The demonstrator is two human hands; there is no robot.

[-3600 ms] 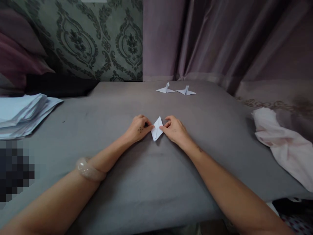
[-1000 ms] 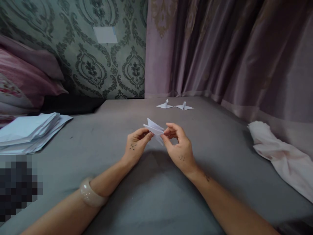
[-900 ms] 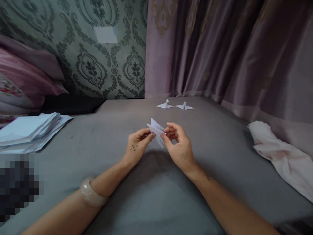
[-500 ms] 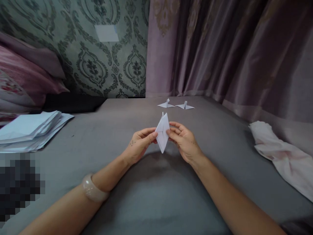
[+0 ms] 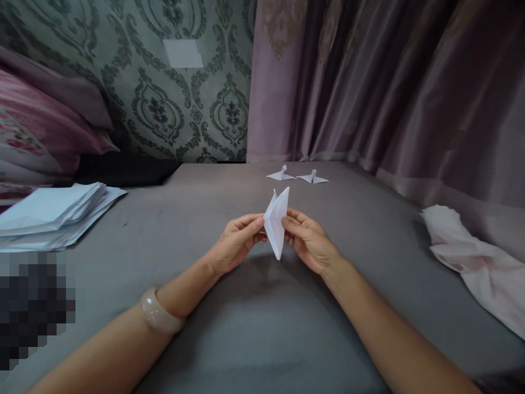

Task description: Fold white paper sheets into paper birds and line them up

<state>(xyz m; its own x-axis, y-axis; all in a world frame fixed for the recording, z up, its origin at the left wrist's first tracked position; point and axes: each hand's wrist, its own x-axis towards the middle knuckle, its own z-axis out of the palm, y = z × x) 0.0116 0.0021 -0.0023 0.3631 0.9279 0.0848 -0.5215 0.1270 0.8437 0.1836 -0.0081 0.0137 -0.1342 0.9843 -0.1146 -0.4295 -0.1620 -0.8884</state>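
Note:
A folded white paper piece (image 5: 277, 225), long and pointed at top and bottom, is held upright between my two hands above the grey cloth surface. My left hand (image 5: 240, 241) pinches its left edge between thumb and fingers. On the right edge, my right hand (image 5: 308, 241) grips it with the thumb in front and fingers behind. A narrow second point stands apart from the tall one at the top. Beyond my hands, two folded paper birds, one on the left (image 5: 282, 174) and one on the right (image 5: 313, 177), rest on the surface.
A stack of white paper (image 5: 53, 213) lies at the left. Crumpled pale cloth (image 5: 471, 257) is on the right. Behind are a patterned wall (image 5: 164, 109), a mauve curtain (image 5: 274, 98) and a pink floral fabric heap (image 5: 45, 120). A blurred dark patch covers the lower left.
The folded paper has turned in my hands, so its top points spread apart and its left side shows more. My right hand has shifted slightly right. Both hands keep their hold.

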